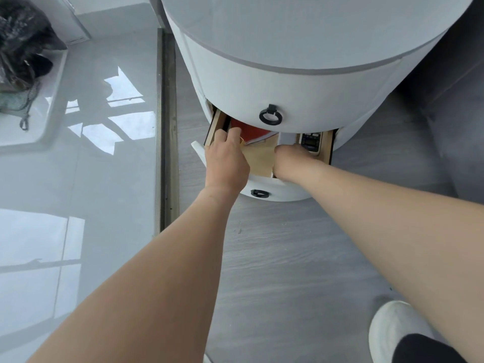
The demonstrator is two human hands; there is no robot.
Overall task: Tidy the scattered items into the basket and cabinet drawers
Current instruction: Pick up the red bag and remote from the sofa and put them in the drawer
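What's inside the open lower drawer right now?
In the lower drawer: a red flat item at the back left, a remote control on the right, and bare wood between. The left hand, the right hand and the upper drawer cover the rest.

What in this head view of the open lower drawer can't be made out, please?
- Red item: its back part is hidden under the upper drawer front.
- Remote control: its far end is covered likewise; button labels too small.
- Right hand: fingers curl out of sight, grip unclear.
- Left hand: fingertips hidden inside the drawer.
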